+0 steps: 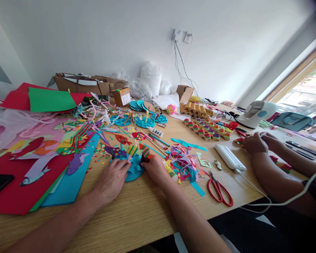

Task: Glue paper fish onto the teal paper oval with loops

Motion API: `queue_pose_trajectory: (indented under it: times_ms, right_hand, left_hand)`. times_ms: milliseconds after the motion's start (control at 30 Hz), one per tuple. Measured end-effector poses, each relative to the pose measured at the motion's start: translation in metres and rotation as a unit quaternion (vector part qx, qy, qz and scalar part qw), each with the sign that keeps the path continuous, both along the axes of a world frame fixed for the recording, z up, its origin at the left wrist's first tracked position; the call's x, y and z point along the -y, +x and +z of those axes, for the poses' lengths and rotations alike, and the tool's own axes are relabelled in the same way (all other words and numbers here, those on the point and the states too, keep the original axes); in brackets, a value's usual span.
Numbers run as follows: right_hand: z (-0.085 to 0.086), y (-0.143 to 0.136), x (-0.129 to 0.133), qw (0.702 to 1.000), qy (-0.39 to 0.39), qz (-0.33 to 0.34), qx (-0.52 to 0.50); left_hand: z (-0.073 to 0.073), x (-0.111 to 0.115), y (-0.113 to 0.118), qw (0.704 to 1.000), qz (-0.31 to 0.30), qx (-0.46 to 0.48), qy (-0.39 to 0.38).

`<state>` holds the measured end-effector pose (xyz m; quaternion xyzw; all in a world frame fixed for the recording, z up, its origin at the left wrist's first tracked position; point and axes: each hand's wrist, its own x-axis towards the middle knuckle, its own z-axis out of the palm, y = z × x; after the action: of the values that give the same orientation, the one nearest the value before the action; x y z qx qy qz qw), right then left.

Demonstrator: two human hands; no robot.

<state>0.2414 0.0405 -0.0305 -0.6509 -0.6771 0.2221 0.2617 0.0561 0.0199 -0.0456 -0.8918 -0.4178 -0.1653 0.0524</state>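
A blue round craft base with a wavy blue strip (135,169) lies on the table between my two hands, with paper fish standing along its far side. My left hand (113,175) is closed over the base's left edge, below a purple dotted paper fish (116,151). At the right edge of the base, my right hand (156,169) pinches a reddish-brown and green striped paper fish (145,153); its lower part is hidden by the fingers. A yellow-green striped fish (132,150) stands between them. Behind the base lies a red dotted fish (139,136).
Paper scraps (185,160) and red-handled scissors (219,189) lie to my right, near a white power bank (229,157) with a cable. Coloured foam sheets (28,186) cover the left. A glue bottle (156,132) lies behind. Another person's hands (256,143) work at the right.
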Motion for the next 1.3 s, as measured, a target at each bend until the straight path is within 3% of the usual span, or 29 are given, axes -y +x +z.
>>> queue_pose_trajectory:
  times_ms: [1300]
  right_hand:
    - [-0.0070, 0.0009, -0.0038, 1.000, 0.005, -0.002, 0.013]
  left_hand:
    - [-0.0011, 0.0020, 0.0016, 1.000, 0.006, 0.012, -0.011]
